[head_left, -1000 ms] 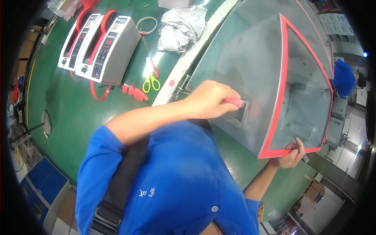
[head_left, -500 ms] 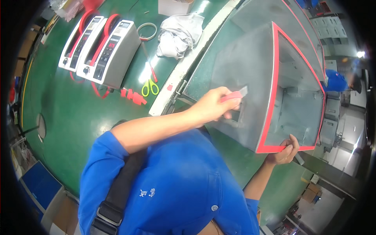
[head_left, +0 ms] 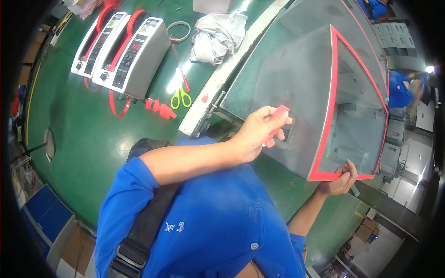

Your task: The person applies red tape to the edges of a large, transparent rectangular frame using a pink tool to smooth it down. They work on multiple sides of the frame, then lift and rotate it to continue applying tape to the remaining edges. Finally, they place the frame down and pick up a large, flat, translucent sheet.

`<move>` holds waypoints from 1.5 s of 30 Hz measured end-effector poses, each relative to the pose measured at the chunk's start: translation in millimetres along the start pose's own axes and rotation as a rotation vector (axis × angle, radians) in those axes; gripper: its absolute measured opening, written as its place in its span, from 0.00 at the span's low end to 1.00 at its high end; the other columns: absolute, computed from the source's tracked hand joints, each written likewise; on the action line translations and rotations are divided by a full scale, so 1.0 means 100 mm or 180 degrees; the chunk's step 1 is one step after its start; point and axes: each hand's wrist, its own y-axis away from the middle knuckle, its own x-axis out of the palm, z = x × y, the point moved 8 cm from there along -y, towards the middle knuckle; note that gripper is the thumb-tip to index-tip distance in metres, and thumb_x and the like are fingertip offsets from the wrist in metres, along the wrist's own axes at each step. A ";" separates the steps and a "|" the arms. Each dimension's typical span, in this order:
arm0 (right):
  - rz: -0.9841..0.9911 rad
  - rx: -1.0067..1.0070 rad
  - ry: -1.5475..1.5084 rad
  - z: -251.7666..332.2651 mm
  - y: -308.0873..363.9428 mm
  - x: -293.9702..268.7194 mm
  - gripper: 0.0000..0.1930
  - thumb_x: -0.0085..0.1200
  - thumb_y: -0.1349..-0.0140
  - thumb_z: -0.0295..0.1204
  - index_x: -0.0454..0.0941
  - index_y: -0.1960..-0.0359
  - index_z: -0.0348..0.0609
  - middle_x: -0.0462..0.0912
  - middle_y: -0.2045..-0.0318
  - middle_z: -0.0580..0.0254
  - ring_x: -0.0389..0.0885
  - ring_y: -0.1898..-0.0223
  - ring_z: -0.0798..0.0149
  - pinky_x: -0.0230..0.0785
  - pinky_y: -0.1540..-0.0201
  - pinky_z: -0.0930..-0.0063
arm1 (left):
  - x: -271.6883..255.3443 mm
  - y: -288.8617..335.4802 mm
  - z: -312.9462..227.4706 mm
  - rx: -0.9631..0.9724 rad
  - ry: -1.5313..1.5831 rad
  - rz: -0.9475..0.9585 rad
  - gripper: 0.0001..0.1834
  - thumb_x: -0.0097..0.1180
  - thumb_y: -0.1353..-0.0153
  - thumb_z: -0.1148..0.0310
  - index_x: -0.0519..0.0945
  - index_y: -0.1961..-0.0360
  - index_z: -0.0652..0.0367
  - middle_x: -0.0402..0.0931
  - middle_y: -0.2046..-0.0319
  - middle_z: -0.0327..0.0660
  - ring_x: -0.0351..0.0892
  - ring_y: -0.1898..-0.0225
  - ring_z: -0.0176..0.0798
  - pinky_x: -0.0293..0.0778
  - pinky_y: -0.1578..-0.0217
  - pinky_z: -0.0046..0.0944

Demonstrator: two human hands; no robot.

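My left hand is closed around a red-handled utility knife, in front of the side wall of a grey metal box. The knife's blade does not show from here. Red tape borders the box's open front. At the front's lower edge, my right hand grips the taped rim of the box, thumb and fingers bent around it. A small rectangular cutout in the side wall lies partly behind my left hand.
Two white tape dispensers with red rolls stand on the green surface to the left. Near them lie yellow-green scissors, red tape pieces, a tape ring and a grey cloth. Another person in blue is at far right.
My left hand has turned and drawn slightly down off the wall; the blade that stuck out before is out of sight. My right hand keeps its hold on the rim.
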 end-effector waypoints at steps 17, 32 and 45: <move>-0.0083 0.0029 -0.0031 -0.05 0.01 -0.01 0.16 0.30 0.45 0.25 0.71 0.66 0.27 0.61 0.84 0.68 0.54 0.84 0.76 0.44 0.81 0.82 | 0.07 -0.03 -0.40 0.1612 -0.4008 0.0397 0.11 0.55 0.49 0.66 0.78 0.67 0.62 0.77 0.73 0.49 0.76 0.70 0.50 0.70 0.69 0.40; -0.0132 -0.0100 0.0049 -0.09 -0.02 -0.06 0.16 0.31 0.48 0.26 0.72 0.67 0.28 0.64 0.84 0.64 0.58 0.84 0.73 0.48 0.82 0.82 | 0.11 -0.15 -0.41 0.1242 -0.3846 0.0648 0.12 0.57 0.50 0.69 0.78 0.66 0.65 0.78 0.69 0.48 0.78 0.68 0.42 0.71 0.67 0.35; -0.0040 -0.0042 0.0023 -0.08 0.01 -0.05 0.17 0.30 0.47 0.25 0.72 0.66 0.28 0.63 0.84 0.64 0.57 0.83 0.74 0.47 0.79 0.81 | 0.16 -0.23 -0.43 0.1023 -0.3861 0.0740 0.12 0.58 0.50 0.69 0.79 0.65 0.64 0.79 0.70 0.45 0.78 0.69 0.35 0.71 0.65 0.32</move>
